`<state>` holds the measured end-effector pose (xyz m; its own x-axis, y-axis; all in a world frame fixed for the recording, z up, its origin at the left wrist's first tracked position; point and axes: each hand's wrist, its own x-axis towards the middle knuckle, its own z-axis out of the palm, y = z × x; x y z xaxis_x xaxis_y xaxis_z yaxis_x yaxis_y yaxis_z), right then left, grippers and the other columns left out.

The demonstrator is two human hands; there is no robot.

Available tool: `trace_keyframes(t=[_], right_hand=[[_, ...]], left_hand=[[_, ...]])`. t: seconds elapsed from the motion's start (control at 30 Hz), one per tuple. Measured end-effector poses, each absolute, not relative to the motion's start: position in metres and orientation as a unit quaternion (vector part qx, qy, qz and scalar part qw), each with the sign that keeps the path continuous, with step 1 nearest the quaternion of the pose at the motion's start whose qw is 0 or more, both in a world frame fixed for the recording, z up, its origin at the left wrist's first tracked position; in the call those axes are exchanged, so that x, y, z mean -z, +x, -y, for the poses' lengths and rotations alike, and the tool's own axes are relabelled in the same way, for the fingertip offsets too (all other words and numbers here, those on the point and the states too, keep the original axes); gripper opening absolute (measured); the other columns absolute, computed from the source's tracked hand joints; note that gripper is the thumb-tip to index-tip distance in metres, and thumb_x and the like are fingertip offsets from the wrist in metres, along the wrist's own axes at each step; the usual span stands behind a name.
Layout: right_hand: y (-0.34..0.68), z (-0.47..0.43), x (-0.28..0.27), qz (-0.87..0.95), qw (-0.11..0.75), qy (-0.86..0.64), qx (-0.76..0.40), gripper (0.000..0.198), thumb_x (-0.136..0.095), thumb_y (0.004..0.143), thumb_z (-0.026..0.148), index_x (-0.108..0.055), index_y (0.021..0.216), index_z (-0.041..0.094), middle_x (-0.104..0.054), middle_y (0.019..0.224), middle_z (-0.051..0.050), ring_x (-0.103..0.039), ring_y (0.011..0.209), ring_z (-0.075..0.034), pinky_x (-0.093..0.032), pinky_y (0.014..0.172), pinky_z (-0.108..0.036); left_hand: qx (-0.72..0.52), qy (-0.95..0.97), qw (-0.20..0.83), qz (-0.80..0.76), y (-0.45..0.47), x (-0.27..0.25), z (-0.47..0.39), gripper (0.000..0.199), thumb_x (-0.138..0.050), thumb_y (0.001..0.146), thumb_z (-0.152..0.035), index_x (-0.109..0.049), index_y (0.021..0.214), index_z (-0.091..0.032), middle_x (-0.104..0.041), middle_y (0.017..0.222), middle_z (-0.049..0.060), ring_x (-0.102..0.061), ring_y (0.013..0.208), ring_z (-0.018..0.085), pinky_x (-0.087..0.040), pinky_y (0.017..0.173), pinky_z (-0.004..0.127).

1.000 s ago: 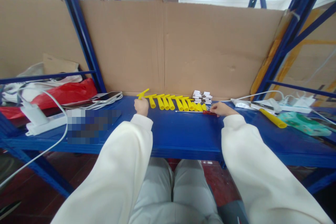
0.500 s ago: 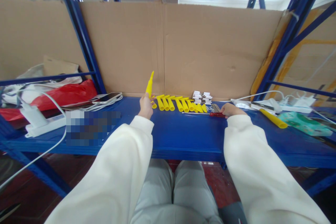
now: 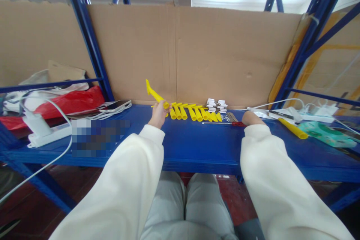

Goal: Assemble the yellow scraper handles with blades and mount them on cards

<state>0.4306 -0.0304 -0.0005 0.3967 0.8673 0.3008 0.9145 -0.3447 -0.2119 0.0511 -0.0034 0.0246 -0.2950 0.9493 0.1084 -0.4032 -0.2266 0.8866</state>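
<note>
My left hand [image 3: 158, 114] is closed around a yellow plastic tube [image 3: 155, 95], held raised and tilted, its narrow tip with a small flare pointing up and left and its wide end near my fingers. Just right of it, several like yellow tubes [image 3: 183, 112] lie side by side on the blue shelf [image 3: 202, 142]. My right hand [image 3: 251, 119] is closed on the red handle of a screwdriver [image 3: 237, 123], whose thin metal shaft points left across the shelf. Those fingers are mostly hidden behind the hand.
Behind the tubes are stacked small white pieces [image 3: 216, 105]. A single yellow tube [image 3: 293, 128] and a green packet [image 3: 326, 134] lie at the right. A phone [image 3: 116, 105], cables and a white power strip [image 3: 52, 135] sit at the left. Cardboard [image 3: 225, 52] walls the back.
The yellow tube in my left hand has swung from near upright to leaning left, its wide end now showing. My right hand and the screwdriver have shifted slightly right.
</note>
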Motion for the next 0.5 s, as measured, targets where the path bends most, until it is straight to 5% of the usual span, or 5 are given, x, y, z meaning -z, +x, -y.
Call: trace_keyframes(t=[0.17, 0.5], right_hand=[[0.417, 0.037, -0.010, 0.516, 0.106, -0.849, 0.050, 0.038, -0.060, 0.084, 0.015, -0.072, 0.118, 0.006, -0.072, 0.113, -0.027, -0.071, 0.109, -0.030, -0.055, 0.086, -0.033], [0.408, 0.044, -0.015, 0.502, 0.129, -0.854, 0.050, 0.040, -0.059, 0.084, 0.021, -0.072, 0.119, 0.006, -0.072, 0.112, -0.028, -0.071, 0.108, -0.032, -0.055, 0.082, -0.035]], left_hand=[[-0.693, 0.393, 0.381, -0.470, 0.054, -0.019, 0.002, 0.009, -0.049, 0.085, -0.019, -0.043, 0.089, -0.022, -0.059, 0.061, -0.004, -0.060, 0.050, 0.012, -0.040, 0.049, 0.019], [-0.668, 0.455, 0.388, -0.443, 0.056, -0.018, 0.005, 0.016, -0.050, 0.069, -0.013, -0.044, 0.081, -0.022, -0.055, 0.062, -0.006, -0.047, 0.043, 0.009, -0.037, 0.049, 0.021]])
